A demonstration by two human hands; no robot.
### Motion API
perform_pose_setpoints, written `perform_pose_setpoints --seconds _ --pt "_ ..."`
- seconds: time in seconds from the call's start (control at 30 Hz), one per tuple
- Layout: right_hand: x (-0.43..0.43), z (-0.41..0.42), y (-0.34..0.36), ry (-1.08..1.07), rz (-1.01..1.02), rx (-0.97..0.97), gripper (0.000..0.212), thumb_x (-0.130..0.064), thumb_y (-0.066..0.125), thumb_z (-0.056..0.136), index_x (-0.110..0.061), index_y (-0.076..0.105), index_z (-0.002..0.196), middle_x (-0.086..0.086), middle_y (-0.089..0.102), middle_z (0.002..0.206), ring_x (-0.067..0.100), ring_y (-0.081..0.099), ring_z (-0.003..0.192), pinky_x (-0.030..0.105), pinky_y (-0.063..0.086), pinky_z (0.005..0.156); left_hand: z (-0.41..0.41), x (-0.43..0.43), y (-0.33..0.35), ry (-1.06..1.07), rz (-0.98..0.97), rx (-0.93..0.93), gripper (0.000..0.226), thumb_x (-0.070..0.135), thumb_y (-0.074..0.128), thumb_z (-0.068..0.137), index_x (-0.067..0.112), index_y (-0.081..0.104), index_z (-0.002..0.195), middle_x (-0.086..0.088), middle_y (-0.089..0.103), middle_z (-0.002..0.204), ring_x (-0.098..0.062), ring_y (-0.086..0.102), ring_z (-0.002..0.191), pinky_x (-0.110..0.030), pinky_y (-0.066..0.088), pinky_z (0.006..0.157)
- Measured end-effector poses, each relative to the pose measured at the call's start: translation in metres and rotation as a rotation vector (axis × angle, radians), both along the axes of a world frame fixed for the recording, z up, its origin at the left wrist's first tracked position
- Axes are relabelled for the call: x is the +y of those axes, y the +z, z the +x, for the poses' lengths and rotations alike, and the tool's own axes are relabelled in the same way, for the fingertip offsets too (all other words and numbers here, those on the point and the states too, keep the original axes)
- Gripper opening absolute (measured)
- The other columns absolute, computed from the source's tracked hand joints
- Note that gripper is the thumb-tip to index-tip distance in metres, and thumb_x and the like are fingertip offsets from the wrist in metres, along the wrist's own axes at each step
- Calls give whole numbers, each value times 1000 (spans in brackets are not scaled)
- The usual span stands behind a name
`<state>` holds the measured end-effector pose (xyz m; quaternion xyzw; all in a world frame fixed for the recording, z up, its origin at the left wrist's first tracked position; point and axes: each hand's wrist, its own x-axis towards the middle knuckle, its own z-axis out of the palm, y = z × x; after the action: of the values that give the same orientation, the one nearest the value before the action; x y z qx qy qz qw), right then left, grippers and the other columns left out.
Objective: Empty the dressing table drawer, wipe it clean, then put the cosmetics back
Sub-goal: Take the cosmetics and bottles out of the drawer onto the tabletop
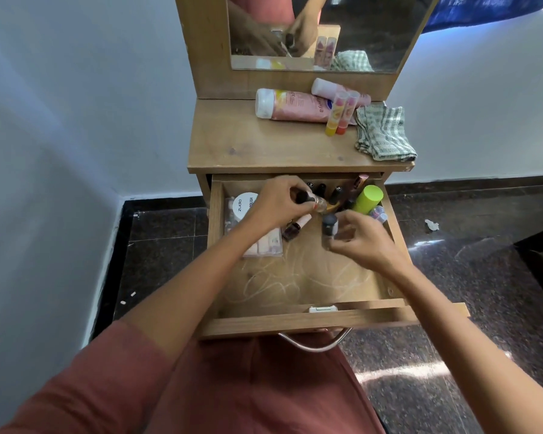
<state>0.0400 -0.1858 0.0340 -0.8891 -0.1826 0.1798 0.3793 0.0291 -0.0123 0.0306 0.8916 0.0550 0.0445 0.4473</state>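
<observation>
Left fingers (292, 188): we grip a black-capped bottle (310, 202) above the drawer's (295, 324) back.
Right fingers (347, 218): we pinch a dark-capped bottle (329, 227) mid-drawer.
Cloth (386, 133): bench (257, 145), behind drawer.

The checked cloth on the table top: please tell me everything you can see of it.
The checked cloth is woven, green and white, folded in layers and slightly rumpled. It lies flat on the right side of the dressing table top, at its right edge. No hand touches it. The mirror reflects it.
</observation>
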Motion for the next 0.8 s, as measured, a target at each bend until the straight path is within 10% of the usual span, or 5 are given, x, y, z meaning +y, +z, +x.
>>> perform_pose_setpoints --seconds 0.27,0.8 --pt "21 42 39 -144 254 -97 26 -12 71 75 -12 60 99 3 68 98 16 66 89 30 54 81 18 26 46 128 -124 -171 24 13 71 77 8 66 101 3 62 80 3 52 61 -10 46 66" --pt "105 91 23 -396 314 -354 25 -9 63 82 -2 58 105 11 66 101 18 61 89 23 49 86 82 35 37 255 -97 -281 19 4 66 75 4 69 94 -9 70 88 -11 61 76 -21 51 72"
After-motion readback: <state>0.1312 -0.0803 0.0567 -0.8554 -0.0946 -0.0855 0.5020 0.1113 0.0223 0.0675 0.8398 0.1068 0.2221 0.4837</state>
